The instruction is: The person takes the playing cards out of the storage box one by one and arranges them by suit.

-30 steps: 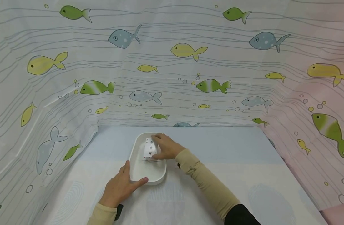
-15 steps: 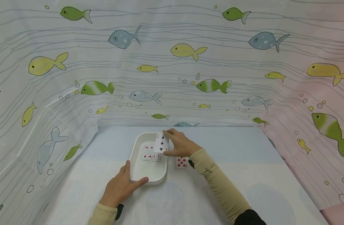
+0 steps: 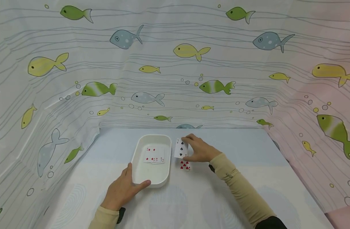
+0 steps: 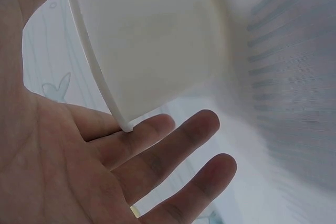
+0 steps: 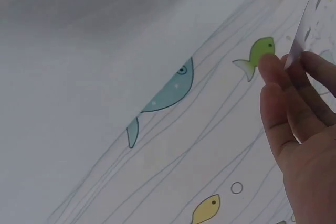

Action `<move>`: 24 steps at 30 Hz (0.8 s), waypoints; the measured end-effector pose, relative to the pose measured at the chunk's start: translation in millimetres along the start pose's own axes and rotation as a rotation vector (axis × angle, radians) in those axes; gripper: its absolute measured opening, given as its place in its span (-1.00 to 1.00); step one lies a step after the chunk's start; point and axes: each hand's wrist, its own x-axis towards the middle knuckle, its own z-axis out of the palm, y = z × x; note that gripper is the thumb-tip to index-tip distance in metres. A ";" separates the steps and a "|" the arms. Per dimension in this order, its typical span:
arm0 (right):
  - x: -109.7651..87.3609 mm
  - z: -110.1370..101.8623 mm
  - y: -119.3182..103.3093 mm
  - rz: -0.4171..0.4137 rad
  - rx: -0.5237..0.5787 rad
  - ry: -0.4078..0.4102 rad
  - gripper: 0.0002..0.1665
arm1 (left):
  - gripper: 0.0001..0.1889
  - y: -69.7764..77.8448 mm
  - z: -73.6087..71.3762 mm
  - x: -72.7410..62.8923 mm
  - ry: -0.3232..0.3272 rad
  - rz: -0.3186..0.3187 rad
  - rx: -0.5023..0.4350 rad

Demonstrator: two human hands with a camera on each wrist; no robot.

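Observation:
At the near left corner of a white plastic tray (image 3: pixel 150 175), my left hand (image 3: pixel 122 189) rests with thumb and fingers spread. In the left wrist view its fingers (image 4: pixel 163 163) are fairly straight, and the tray's rim (image 4: pixel 97 72) lies against one of them. My right hand (image 3: pixel 200 149) pinches a playing card (image 3: pixel 180 149) with black spades by its right side, to the right of the tray. Partly behind that card in the head view, a red heart card (image 3: pixel 185 166) lies face up on the table. Overlapping cards with red diamonds (image 3: pixel 150 154) lie inside the tray.
A pale table surface (image 3: pixel 220 190) with blue printed shapes spreads around the tray. Fish-patterned sheeting (image 3: pixel 186 70) rises behind it and along both sides.
My right hand has lifted the spade card out of the tray and carried it right, over the tray's edge, towards the heart card. The left hand and tray have stayed put.

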 end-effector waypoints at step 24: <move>-48.5 12.7 44.5 0.146 -0.002 -0.163 -0.01 | 0.33 0.2 1.7 -0.2 -0.016 -0.007 -0.005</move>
